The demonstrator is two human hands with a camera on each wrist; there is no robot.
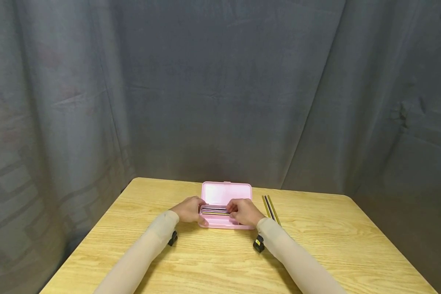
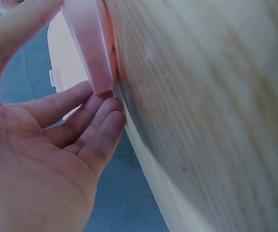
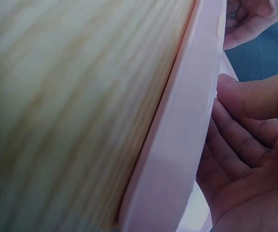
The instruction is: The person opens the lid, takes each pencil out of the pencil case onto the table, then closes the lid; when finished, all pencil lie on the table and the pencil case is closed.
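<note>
Beige sleeves [image 1: 143,249], black wrist cameras [image 1: 258,243]

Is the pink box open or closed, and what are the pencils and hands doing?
Pink pencil box: open, lid tipped back, flat on the table.
Pencils in the box: lying flat, side by side.
Loose pencils: lying on the table, right of the box.
Left hand: holds the box's left end.
Right hand: rests on the box's right end; grip unclear.
</note>
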